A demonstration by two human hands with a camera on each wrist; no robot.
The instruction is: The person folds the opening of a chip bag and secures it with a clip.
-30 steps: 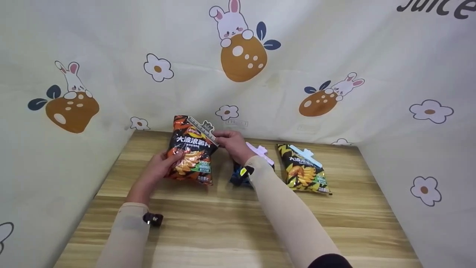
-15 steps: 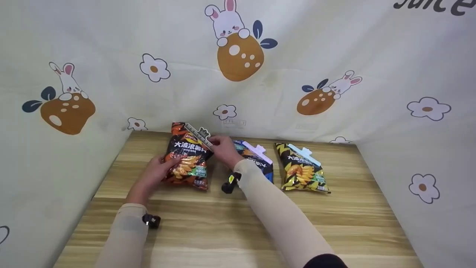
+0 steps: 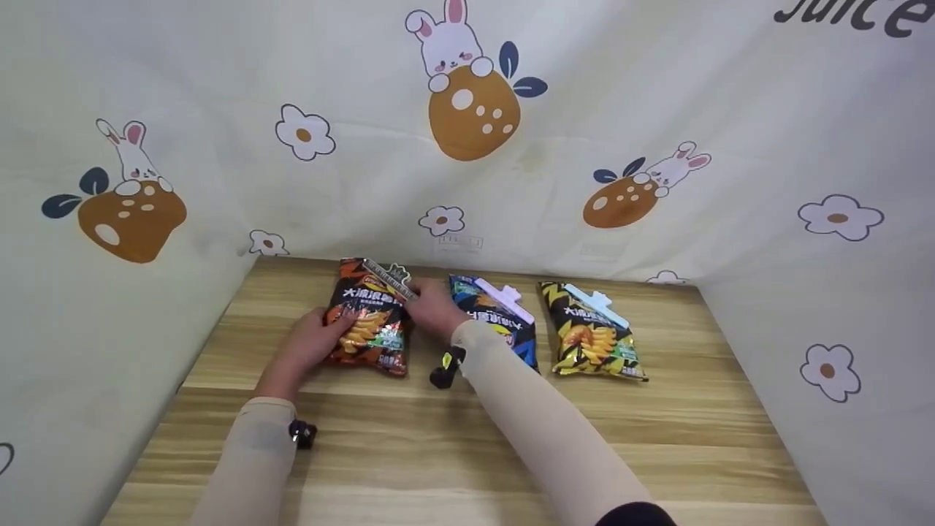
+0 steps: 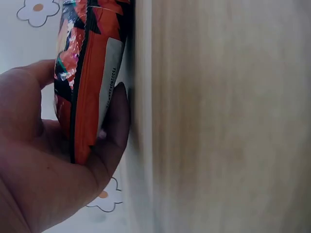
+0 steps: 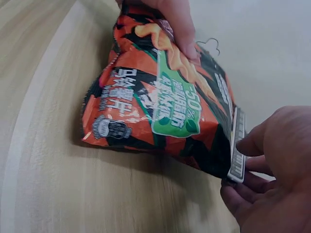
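Note:
My left hand (image 3: 310,343) grips a red-and-black bag of potato chips (image 3: 369,340) by its left side. In the left wrist view the thumb lies over the front and the fingers curl behind the bag's back. A piano-key-patterned bag clip (image 3: 387,277) sits slantwise across the bag's top right corner. My right hand (image 3: 433,307) pinches the lower right end of that clip; the right wrist view shows thumb and fingers around the clip (image 5: 238,145) and bag edge. The bag lies low at the table, tilted slightly; whether its whole back touches cannot be told.
Right of my right hand lies a blue chip bag (image 3: 504,332) with a lilac clip (image 3: 505,299), partly covered by my sleeve. Farther right is a yellow chip bag (image 3: 595,343) with a pale blue clip (image 3: 597,303). A printed cloth (image 3: 350,190) borders the wooden table (image 3: 409,453).
Both hands have lowered the red chip bag towards the table and drawn it slightly left. The right hand keeps its pinch on the clip, and more of the blue bag shows.

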